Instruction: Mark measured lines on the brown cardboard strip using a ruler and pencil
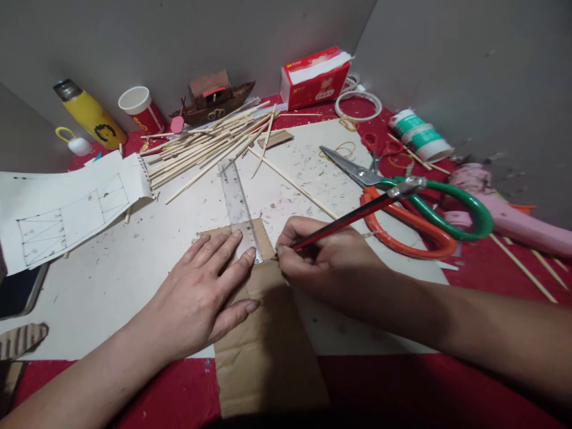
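Cardboard strip (268, 333) lies on the bench (179, 393) near its front edge, under both hands. Left hand (201, 298) presses flat, fingers spread, on the strip and the clear ruler (236, 202). Right hand (326, 256) grips a red-and-black pencil (348, 219), its tip seemingly touching the ruler's edge. Green-handled scissors (469, 208) lie just beyond.

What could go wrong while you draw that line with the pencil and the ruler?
1. The left hand presses only the near end of the clear ruler onto the cardboard. The far end lies free, so it might swivel and make the line crooked.
2. The pencil in the right hand has its back end close to the green-handled scissors. A bump there could jog the tip.
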`<state>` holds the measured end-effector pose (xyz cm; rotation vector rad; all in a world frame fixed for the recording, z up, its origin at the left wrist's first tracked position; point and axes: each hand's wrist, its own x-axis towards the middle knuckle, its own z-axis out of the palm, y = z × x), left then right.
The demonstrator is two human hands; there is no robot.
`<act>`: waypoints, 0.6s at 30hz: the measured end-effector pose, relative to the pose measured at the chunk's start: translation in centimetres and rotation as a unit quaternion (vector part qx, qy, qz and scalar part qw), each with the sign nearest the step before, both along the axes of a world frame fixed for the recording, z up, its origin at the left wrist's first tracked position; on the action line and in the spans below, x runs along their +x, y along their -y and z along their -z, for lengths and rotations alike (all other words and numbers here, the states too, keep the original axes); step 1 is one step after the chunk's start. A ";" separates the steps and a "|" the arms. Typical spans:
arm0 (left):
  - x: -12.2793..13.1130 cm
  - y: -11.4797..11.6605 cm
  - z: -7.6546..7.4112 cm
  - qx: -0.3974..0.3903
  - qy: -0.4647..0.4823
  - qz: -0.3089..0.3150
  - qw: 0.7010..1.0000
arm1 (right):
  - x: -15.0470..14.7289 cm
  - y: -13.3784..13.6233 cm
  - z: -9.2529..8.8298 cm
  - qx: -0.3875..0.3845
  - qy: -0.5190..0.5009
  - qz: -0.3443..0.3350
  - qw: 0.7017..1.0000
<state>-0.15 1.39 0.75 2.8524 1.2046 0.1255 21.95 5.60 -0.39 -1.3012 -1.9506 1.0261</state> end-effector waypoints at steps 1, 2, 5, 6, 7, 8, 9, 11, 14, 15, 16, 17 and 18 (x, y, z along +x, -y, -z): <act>0.0 0.0 0.0 0.001 0.000 0.001 1.000 | 0.0 0.0 -0.1 -0.001 -0.006 0.002 1.000; 0.0 0.0 0.0 0.001 0.000 0.001 1.000 | 0.0 0.0 -0.3 -0.005 -0.016 0.005 1.000; 0.0 -0.1 0.1 0.003 0.004 0.002 1.000 | 0.0 0.1 -0.8 -0.032 -0.052 0.025 0.998; 0.0 -0.1 0.2 0.005 0.009 0.003 1.000 | 0.0 0.1 -1.0 -0.045 -0.065 0.034 0.996; 0.0 -0.2 0.2 0.008 0.014 0.004 1.000 | 0.0 0.2 -1.0 -0.057 -0.080 0.043 0.994; 0.0 -0.2 0.2 0.013 0.018 0.005 1.000 | 0.0 0.2 -1.0 -0.067 -0.096 0.049 0.992; 0.0 -0.2 0.2 0.019 0.022 0.006 1.000 | 0.0 0.2 -0.9 -0.073 -0.116 0.053 0.989; -0.1 -0.2 0.2 0.036 0.023 0.009 0.999 | 0.2 0.1 -0.5 -0.072 -0.155 0.045 0.984; -0.2 0.1 0.1 0.083 0.018 0.003 0.996 | 0.5 -0.3 0.1 -0.054 -0.182 0.023 0.982; -0.2 0.2 0.1 0.101 0.018 -0.005 0.995 | 0.6 -0.3 0.2 -0.047 -0.181 0.019 0.982; -0.2 0.3 0.0 0.120 0.017 -0.015 0.993 | 0.6 -0.4 0.3 -0.041 -0.178 0.018 0.983; -0.3 0.4 0.0 0.137 0.019 -0.025 0.990 | 0.7 -0.4 0.4 -0.036 -0.174 0.021 0.984; -0.3 0.4 0.0 0.148 0.023 -0.035 0.988 | 0.7 -0.4 0.4 -0.033 -0.169 0.024 0.985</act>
